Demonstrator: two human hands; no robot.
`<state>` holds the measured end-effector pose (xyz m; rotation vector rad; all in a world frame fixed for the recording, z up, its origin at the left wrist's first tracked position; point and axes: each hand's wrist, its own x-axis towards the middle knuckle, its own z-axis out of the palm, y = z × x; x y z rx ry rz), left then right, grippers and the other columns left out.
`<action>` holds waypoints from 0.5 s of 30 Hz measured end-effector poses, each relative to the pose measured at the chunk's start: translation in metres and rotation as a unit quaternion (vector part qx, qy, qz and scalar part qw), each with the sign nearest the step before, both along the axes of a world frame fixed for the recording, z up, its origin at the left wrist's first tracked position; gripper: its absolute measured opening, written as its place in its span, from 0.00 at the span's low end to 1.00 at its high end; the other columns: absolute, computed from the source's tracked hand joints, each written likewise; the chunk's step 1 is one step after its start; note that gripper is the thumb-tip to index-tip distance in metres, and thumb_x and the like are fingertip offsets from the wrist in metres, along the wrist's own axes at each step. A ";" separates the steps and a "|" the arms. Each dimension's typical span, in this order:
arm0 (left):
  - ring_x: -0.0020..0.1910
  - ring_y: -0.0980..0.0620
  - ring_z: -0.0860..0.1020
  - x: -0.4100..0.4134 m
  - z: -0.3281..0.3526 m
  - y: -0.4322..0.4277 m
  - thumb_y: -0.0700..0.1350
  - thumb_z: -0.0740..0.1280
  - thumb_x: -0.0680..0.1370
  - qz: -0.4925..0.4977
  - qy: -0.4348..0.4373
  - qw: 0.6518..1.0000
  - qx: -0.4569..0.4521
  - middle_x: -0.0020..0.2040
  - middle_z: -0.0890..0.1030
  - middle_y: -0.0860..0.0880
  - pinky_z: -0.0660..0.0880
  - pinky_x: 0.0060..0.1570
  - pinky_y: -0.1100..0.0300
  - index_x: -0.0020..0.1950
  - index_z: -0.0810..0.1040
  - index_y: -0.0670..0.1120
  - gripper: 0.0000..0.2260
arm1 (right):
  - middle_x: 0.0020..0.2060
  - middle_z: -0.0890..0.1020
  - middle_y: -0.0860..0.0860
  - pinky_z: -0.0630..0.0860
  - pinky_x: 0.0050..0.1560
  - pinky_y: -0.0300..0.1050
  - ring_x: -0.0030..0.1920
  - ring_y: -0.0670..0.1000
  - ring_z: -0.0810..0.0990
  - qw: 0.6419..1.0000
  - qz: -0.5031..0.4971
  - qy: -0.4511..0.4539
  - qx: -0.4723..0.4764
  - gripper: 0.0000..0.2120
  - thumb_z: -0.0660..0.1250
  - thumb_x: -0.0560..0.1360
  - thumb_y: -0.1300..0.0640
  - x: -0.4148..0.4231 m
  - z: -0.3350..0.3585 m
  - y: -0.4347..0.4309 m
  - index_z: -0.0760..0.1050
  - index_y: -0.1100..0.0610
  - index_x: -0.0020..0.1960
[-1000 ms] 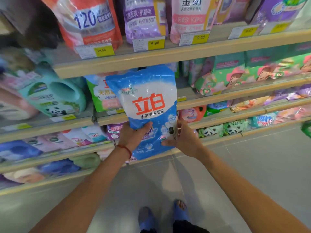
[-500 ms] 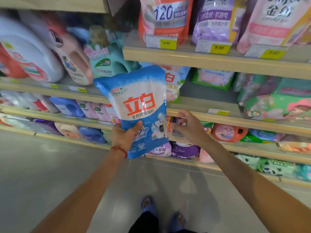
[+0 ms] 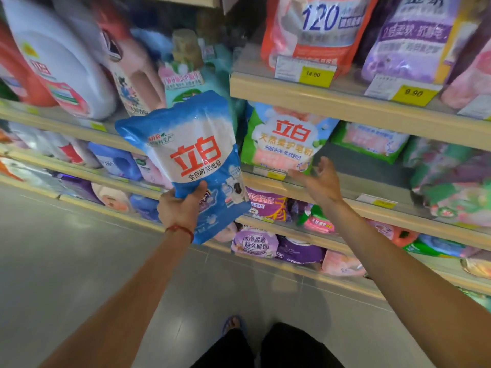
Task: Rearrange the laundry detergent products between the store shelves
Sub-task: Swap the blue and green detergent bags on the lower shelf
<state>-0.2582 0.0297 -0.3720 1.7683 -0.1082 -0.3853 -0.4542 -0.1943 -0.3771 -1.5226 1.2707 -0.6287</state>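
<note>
A blue and white detergent powder bag (image 3: 191,155) with red characters is held upright in front of the shelves. My left hand (image 3: 180,208) grips its lower left corner. My right hand (image 3: 318,181) is off the bag, fingers spread, by the edge of the middle shelf (image 3: 372,205). Just above that hand a green and white detergent bag (image 3: 287,139) stands on the shelf.
The upper shelf (image 3: 345,104) carries an orange pouch (image 3: 316,25) and a purple pouch (image 3: 409,38) behind price tags. Large white and pink jugs (image 3: 61,62) fill the left bay. Purple pouches (image 3: 255,243) sit on the low shelves. Grey floor and my feet are below.
My right hand has let go of the blue bag and moved right toward the middle shelf. The view swung left along the shelves, and the bag now hangs from my left hand alone.
</note>
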 end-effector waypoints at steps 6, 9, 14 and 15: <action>0.35 0.57 0.81 0.002 -0.014 -0.024 0.55 0.79 0.65 0.011 -0.009 0.999 -0.045 0.27 0.81 0.61 0.81 0.45 0.53 0.29 0.83 0.59 0.08 | 0.63 0.81 0.47 0.74 0.67 0.51 0.62 0.49 0.80 0.999 0.018 -0.033 0.012 0.36 0.84 0.67 0.50 0.014 -0.011 -0.030 0.68 0.55 0.67; 0.38 0.54 0.83 0.004 -0.023 -0.039 0.50 0.80 0.68 0.012 -0.017 0.998 -0.064 0.30 0.83 0.60 0.82 0.48 0.51 0.33 0.82 0.55 0.08 | 0.51 0.86 0.40 0.78 0.53 0.38 0.49 0.37 0.85 0.995 0.043 -0.092 0.021 0.23 0.84 0.68 0.54 0.026 -0.015 -0.045 0.79 0.48 0.58; 0.33 0.63 0.82 0.013 -0.035 -0.059 0.52 0.81 0.66 0.020 -0.020 0.996 -0.083 0.30 0.83 0.61 0.82 0.45 0.55 0.31 0.84 0.60 0.08 | 0.48 0.88 0.40 0.79 0.52 0.38 0.50 0.39 0.86 0.987 0.038 -0.149 0.042 0.21 0.85 0.65 0.53 0.039 -0.025 -0.065 0.82 0.47 0.55; 0.35 0.59 0.83 0.014 -0.036 -0.062 0.53 0.81 0.65 0.021 -0.023 0.996 -0.084 0.30 0.84 0.60 0.83 0.45 0.54 0.31 0.84 0.60 0.07 | 0.46 0.88 0.38 0.78 0.50 0.37 0.49 0.37 0.85 0.986 0.041 -0.155 0.050 0.21 0.85 0.65 0.53 0.040 -0.028 -0.068 0.82 0.46 0.54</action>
